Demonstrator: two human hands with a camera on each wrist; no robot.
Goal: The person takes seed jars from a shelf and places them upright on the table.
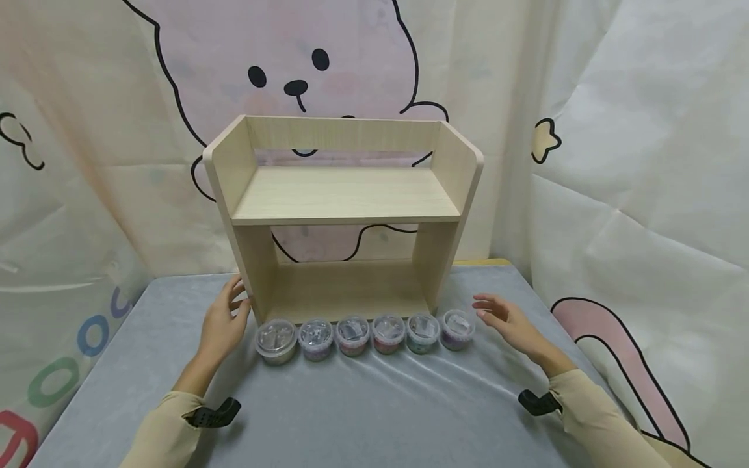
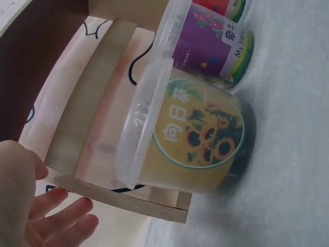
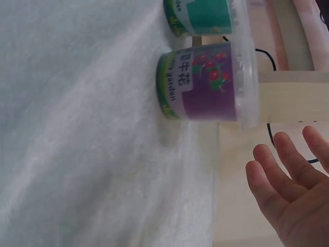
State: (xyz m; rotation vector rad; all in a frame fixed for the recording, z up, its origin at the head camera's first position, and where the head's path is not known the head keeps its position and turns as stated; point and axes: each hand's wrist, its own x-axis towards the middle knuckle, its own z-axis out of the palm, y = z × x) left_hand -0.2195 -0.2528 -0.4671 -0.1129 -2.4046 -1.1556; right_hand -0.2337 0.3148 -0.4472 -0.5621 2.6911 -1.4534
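Observation:
A pale wooden two-tier shelf stands upright on the table. My left hand is beside its left side panel; in the left wrist view the fingers are loosely bent at the panel's edge, and firm contact is hard to tell. Along the shelf's front is a row of several lidded plastic tubs. The leftmost, a larger tub with sunflowers on its label, is nearest that hand. At the right end sits a purple-labelled tub. My right hand hovers to its right, fingers relaxed and apart, holding nothing.
A blue-grey cloth covers the table, creased near the tubs. Behind the shelf hangs a pale curtain with a cartoon bear, and more pale fabric closes off the right side. Each wrist wears a black strap.

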